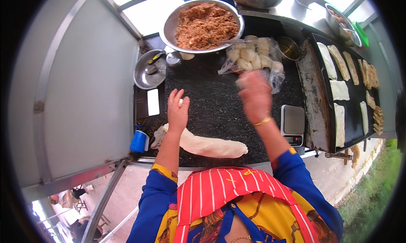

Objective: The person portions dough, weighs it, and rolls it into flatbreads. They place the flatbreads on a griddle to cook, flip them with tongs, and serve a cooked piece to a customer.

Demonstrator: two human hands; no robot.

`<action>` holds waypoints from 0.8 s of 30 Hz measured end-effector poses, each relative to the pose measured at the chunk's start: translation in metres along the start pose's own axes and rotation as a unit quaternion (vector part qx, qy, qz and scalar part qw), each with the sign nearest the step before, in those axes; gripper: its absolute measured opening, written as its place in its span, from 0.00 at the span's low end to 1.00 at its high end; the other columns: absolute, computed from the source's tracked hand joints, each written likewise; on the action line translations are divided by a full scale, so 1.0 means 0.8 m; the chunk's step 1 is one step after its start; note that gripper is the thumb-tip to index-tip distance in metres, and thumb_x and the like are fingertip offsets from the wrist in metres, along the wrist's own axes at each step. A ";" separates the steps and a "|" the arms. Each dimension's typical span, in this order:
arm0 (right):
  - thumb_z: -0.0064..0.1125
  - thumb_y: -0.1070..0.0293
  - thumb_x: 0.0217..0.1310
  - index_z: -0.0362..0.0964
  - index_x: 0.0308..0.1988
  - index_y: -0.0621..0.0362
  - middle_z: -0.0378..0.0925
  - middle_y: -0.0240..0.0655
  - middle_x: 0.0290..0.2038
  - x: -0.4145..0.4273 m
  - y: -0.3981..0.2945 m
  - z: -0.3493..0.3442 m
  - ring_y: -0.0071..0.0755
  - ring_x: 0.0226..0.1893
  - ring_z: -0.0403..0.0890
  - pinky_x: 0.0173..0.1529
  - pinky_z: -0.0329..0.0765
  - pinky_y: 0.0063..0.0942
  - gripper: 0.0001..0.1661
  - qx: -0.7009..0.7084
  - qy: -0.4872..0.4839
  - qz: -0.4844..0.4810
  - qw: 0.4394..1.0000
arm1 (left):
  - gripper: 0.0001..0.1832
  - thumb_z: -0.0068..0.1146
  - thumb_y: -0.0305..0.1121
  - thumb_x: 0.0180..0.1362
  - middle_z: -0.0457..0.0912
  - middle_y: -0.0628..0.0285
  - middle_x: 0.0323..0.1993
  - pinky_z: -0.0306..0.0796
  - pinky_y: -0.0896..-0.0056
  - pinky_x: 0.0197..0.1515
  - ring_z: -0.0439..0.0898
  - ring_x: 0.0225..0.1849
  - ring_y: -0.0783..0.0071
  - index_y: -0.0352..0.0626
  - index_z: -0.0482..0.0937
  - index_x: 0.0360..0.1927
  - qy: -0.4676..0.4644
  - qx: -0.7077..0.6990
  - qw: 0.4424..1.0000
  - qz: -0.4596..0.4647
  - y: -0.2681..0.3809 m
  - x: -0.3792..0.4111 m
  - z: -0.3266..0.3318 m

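My left hand (pixel 178 111) is over the black speckled countertop (pixel 209 116), a small white piece of what looks like dough (pixel 180 103) between thumb and fingers. A long rolled strip of dough (pixel 212 147) lies at the front edge, partly behind my left forearm. My right hand (pixel 256 95) is blurred, just below a clear plastic bag of dough balls (pixel 255 57); something pale shows near its fingertips, and whether it is held is unclear. Behind stands a large metal bowl (pixel 168 27) of reddish-brown minced filling (pixel 207 25), with a utensil across its rim.
A griddle (pixel 353 116) with several flat dough pieces is on the right, beside a digital scale (pixel 292 122) and an oil container (pixel 288 48). On the left are a small metal bowl (pixel 142 74), a shaker (pixel 173 58), a white rectangular item (pixel 153 102) and a blue cup (pixel 138 141).
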State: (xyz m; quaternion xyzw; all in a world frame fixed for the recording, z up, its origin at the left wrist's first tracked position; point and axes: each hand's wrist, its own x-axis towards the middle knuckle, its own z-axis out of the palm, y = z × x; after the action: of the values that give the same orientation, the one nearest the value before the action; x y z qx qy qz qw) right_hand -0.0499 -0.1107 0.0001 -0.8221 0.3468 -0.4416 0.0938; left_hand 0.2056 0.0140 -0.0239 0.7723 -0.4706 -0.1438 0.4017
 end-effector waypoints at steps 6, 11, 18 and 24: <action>0.58 0.67 0.60 0.55 0.68 0.53 0.56 0.44 0.69 -0.025 0.002 0.012 0.50 0.70 0.55 0.70 0.53 0.48 0.38 -0.048 -0.194 0.094 0.975 | 0.20 0.49 0.35 0.66 0.68 0.51 0.65 0.59 0.62 0.67 0.66 0.66 0.56 0.38 0.74 0.58 0.033 -0.011 0.999 -0.031 -0.020 -0.019 -0.031; 0.55 0.58 0.63 0.56 0.68 0.48 0.47 0.47 0.71 -0.140 0.038 0.033 0.63 0.71 0.44 0.68 0.48 0.61 0.36 -0.196 -0.207 0.291 0.913 | 0.26 0.45 0.39 0.69 0.61 0.44 0.68 0.51 0.59 0.71 0.57 0.72 0.50 0.35 0.64 0.66 0.082 0.066 0.985 -0.137 -0.091 -0.057 -0.072; 0.48 0.65 0.66 0.78 0.35 0.58 0.80 0.41 0.35 -0.063 0.127 0.068 0.40 0.37 0.78 0.47 0.73 0.33 0.13 0.086 -0.005 0.280 0.956 | 0.26 0.50 0.42 0.65 0.58 0.42 0.69 0.46 0.52 0.73 0.51 0.73 0.43 0.38 0.67 0.62 0.023 0.069 0.988 -0.137 -0.081 -0.104 -0.024; 0.43 0.64 0.72 0.70 0.51 0.61 0.75 0.37 0.48 0.099 -0.019 0.012 0.41 0.48 0.74 0.54 0.68 0.39 0.16 -0.060 0.253 -0.015 0.965 | 0.19 0.62 0.39 0.53 0.73 0.51 0.55 0.61 0.55 0.64 0.67 0.61 0.48 0.41 0.76 0.46 0.002 0.070 0.997 0.041 -0.040 -0.123 -0.018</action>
State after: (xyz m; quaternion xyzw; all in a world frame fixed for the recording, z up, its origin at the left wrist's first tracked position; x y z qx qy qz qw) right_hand -0.0055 -0.1524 0.0534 -0.6928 0.3725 -0.6151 -0.0538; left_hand 0.1836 0.1112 -0.0540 0.7791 -0.5099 -0.0926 0.3527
